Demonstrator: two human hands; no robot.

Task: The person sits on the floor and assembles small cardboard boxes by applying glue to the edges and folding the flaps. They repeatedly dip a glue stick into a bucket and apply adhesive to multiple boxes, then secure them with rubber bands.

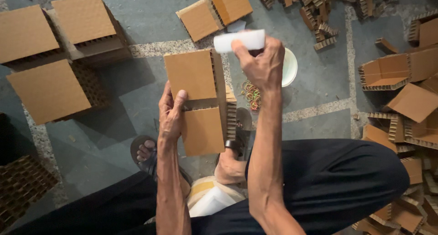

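While left hand (171, 111) grips cardboard piece (200, 100), right hand (262, 64) holds white bottle (239, 40) above.

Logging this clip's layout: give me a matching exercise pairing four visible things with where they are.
Things:
1. white block
2. cardboard panels
3. rubber bands
4. white bowl

Places:
A. loose on the floor, beside the panels
B. on the floor behind the right hand
C. gripped in the right hand
D. steadied by the left hand

Pairs: 1-C, 2-D, 3-A, 4-B
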